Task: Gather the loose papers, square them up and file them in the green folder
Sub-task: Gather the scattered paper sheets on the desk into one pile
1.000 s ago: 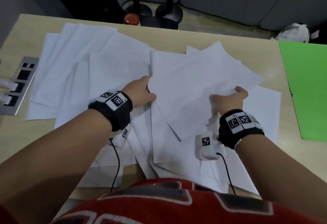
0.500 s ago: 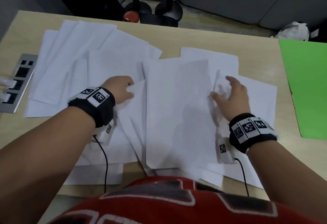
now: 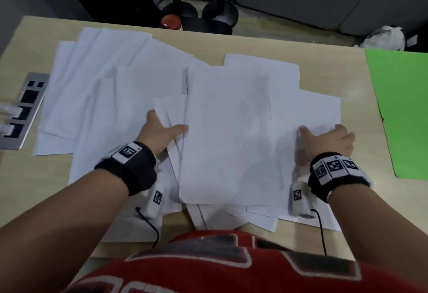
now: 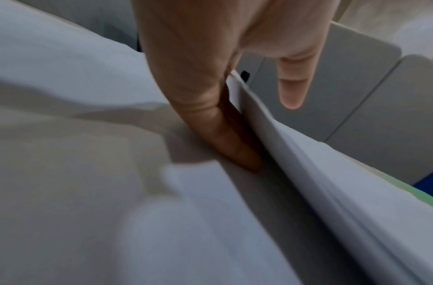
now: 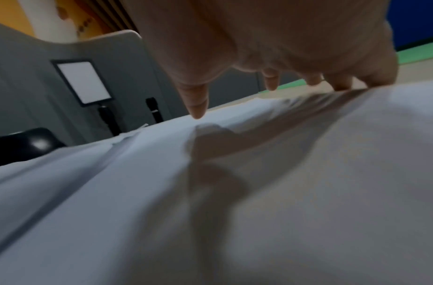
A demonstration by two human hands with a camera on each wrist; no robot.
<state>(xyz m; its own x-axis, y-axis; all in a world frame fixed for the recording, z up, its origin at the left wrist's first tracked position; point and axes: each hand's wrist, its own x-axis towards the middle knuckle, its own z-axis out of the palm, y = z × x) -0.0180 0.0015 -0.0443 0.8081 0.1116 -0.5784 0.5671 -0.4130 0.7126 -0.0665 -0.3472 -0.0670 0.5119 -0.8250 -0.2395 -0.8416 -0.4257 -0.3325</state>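
White loose papers (image 3: 111, 79) lie spread over the wooden table (image 3: 324, 47). A roughly squared stack (image 3: 229, 130) sits in the middle on top of them. My left hand (image 3: 162, 133) rests at the stack's left edge with its thumb against that edge. In the left wrist view one finger (image 4: 210, 115) presses into the seam under the stack's lifted edge (image 4: 308, 164). My right hand (image 3: 328, 140) is arched over the outer sheets on the right, and its fingertips (image 5: 342, 84) touch a sheet's edge. The green folder (image 3: 403, 107) lies flat at the table's right side, apart from both hands.
A grey power socket panel (image 3: 23, 109) with white plugs is set in the table's left edge. Beyond the far edge stand black stand bases (image 3: 217, 15), a red-capped item (image 3: 171, 20) and a white bag (image 3: 384, 37). Some sheets hang over the near edge by my red shirt.
The fanned middle sheets have been drawn into one upright stack. My right hand slid right to the outer sheets' edge, and my left thumb now stretches to the stack's left edge.
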